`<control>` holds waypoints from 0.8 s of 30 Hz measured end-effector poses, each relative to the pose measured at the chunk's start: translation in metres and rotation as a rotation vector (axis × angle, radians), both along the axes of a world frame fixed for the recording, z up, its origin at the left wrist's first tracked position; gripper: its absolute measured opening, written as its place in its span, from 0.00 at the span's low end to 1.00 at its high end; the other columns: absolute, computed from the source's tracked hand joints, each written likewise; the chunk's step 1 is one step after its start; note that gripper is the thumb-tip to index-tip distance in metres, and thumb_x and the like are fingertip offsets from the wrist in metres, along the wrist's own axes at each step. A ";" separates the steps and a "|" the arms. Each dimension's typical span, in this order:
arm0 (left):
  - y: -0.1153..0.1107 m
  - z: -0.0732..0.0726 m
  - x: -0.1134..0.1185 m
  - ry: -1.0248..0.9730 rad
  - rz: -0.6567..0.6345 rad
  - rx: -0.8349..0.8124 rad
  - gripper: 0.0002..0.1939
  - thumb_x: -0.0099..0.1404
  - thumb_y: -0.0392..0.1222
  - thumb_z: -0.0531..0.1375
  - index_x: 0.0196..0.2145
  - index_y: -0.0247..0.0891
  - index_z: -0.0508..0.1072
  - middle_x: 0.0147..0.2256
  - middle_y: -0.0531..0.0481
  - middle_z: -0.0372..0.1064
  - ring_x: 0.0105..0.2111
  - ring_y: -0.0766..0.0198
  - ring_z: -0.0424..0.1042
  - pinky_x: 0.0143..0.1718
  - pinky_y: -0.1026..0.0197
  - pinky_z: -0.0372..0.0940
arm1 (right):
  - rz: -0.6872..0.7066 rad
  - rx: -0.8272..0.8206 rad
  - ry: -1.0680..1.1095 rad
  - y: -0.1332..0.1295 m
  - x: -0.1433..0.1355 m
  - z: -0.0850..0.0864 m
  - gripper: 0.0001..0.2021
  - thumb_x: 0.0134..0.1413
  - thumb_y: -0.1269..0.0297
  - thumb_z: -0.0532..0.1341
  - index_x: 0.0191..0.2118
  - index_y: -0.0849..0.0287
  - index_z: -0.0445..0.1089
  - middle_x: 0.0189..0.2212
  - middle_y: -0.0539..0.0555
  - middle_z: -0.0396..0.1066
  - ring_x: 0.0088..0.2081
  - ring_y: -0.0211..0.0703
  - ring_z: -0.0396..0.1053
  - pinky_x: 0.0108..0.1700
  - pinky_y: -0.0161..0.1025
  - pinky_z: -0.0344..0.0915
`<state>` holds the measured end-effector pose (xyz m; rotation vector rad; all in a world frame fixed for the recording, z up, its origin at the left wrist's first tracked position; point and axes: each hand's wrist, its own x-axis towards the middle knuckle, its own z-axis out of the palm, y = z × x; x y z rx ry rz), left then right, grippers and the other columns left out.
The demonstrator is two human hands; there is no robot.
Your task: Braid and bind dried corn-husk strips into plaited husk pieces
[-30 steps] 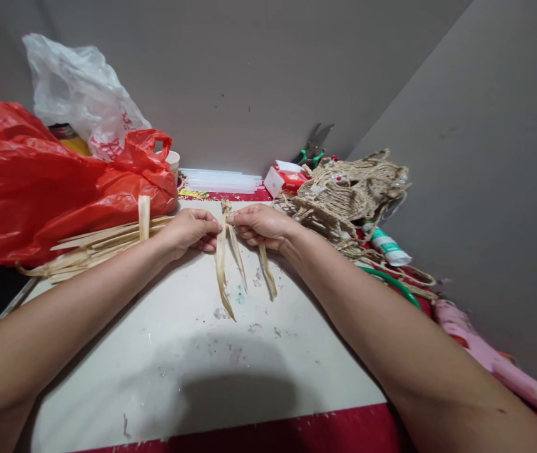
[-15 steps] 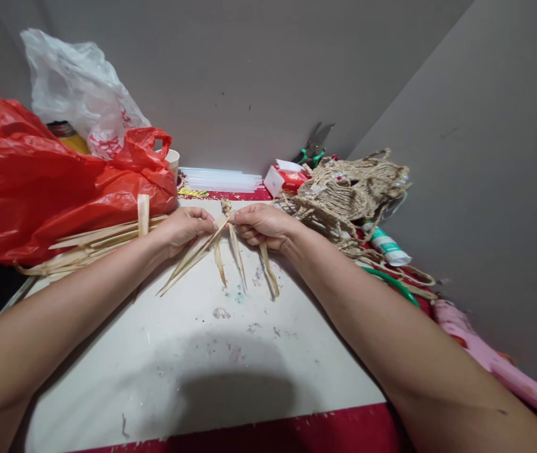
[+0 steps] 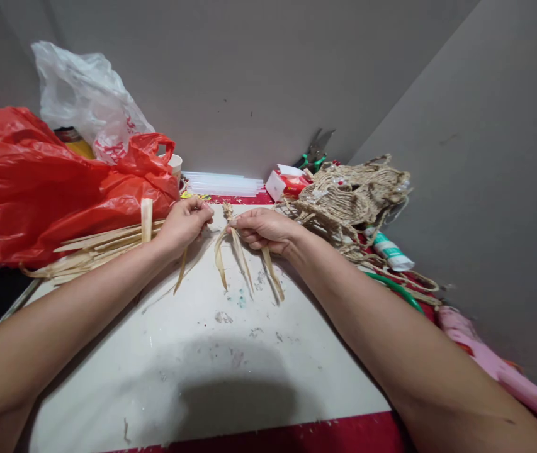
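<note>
Near the far edge of the white board (image 3: 334, 377), two bare hands were close together, with only a small gap between their fingertips. The right hand (image 3: 263, 229) had its thumb and finger pinched on the dry strips (image 3: 243, 264), right under a little bumpy braid (image 3: 228, 212). The braid was at the top, pointing away from the person, and the strips came down from it toward the near side, spread out like legs. One more strip (image 3: 274, 275) poked out from under the right hand. The left hand (image 3: 187, 223) was curled closed on a thin brown strip (image 3: 180, 272), with its tail showing below. Just how the left fingertips met was too hard to see.

It looked like the step was braiding: the right hand pinned the spot while the left hand held a strip out to the side. The next move seemed to call for that strip to go over to the pinch, laid snug, with the right hand holding tight. Such dry strips might split, so a soft pull seemed best.

Behind the left arm, a bunch of long strips (image 3: 102, 251) lay beside a big red bag (image 3: 60, 189). Past the right hand sat a pile of rope (image 3: 362, 189).
</note>
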<state>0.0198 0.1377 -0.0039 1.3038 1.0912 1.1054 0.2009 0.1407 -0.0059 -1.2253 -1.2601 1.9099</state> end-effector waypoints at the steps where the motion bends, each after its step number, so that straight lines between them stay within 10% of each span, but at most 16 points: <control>1: 0.000 0.000 0.000 -0.028 -0.011 -0.023 0.04 0.54 0.33 0.59 0.27 0.35 0.64 0.19 0.56 0.63 0.15 0.75 0.59 0.14 0.71 0.53 | 0.007 -0.007 0.012 0.000 0.000 0.000 0.05 0.50 0.70 0.60 0.26 0.66 0.65 0.11 0.39 0.43 0.13 0.24 0.36 0.13 0.24 0.36; 10: -0.009 -0.001 0.015 -0.156 -0.019 -0.259 0.07 0.56 0.29 0.58 0.25 0.34 0.62 0.20 0.48 0.70 0.17 0.71 0.67 0.20 0.68 0.63 | -0.032 -0.005 0.033 -0.002 -0.004 0.001 0.11 0.48 0.71 0.61 0.21 0.62 0.58 0.11 0.40 0.45 0.13 0.24 0.38 0.13 0.24 0.36; 24: -0.005 -0.018 0.028 0.127 0.083 -0.026 0.08 0.53 0.33 0.57 0.22 0.38 0.60 0.15 0.55 0.65 0.13 0.69 0.64 0.15 0.68 0.57 | -0.087 -0.005 0.043 -0.007 -0.011 0.001 0.15 0.49 0.69 0.63 0.21 0.60 0.54 0.11 0.40 0.45 0.12 0.23 0.38 0.13 0.24 0.36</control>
